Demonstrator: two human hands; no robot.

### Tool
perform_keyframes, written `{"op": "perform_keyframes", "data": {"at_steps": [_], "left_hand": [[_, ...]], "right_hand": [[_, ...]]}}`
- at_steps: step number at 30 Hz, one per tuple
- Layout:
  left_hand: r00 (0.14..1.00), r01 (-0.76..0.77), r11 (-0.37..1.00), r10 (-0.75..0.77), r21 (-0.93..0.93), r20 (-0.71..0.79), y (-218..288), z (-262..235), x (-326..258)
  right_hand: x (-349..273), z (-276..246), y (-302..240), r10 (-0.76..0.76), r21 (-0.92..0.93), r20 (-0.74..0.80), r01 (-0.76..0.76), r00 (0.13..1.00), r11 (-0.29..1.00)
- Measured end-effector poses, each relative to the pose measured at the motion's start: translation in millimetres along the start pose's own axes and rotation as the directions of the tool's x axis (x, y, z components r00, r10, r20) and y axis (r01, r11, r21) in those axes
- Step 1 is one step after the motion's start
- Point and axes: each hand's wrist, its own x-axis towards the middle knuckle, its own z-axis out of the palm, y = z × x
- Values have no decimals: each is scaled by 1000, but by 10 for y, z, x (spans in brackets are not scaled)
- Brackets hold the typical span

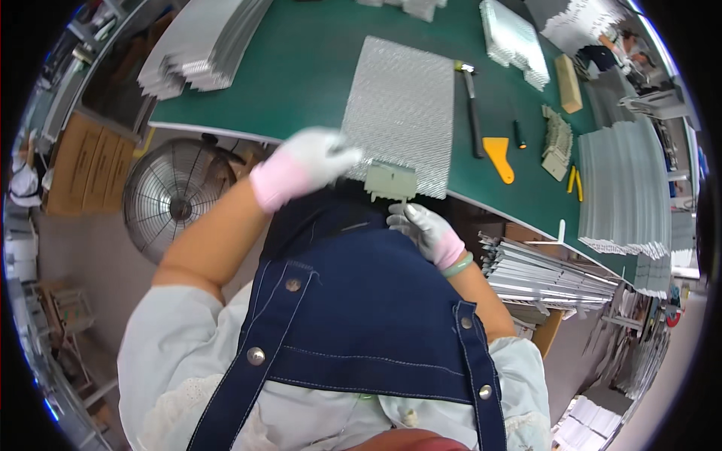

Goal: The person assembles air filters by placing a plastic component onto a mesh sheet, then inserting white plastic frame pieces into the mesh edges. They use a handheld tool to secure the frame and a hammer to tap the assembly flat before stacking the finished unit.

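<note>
My left hand (307,164), in a white glove with a pink cuff, hovers left of the front part of a silvery, fine-textured panel (398,105). It is slightly blurred; its fingers look apart, and I see nothing in them. At the panel's front edge is a small grey-green toothed plate (391,183). Below this plate, my right hand (427,231), gloved the same way, has thumb and fingertips closed at a small tab on its lower edge. The exact grip is partly hidden.
On the green table (301,68) lie a hammer (474,113), a yellow scraper (498,159), a screwdriver (520,134), yellow-handled pliers (575,183) and more toothed plates (557,143). Panel stacks (624,188) stand right. A floor fan (179,199) is left, below the table edge.
</note>
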Motion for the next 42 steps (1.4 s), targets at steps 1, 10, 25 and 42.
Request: {"op": "perform_keyframes", "data": {"at_steps": [1,10,25,42], "left_hand": [[953,-184,914,256,361,-160,-84,25,236],[747,-495,500,663,711,54,-261,422,1241],[830,-449,672,558,589,-3,-95,402,1304],[799,-518,614,597,595,79,-187,543,1113]], "right_hand": [[47,31,6,5,-69,45,-2,999,998],[357,378,18,-127,-86,-202,112,971,990],[524,324,-41,-174,25,-195,182,965,983],[177,691,-119,-20,294,-292,110,956,949]]}}
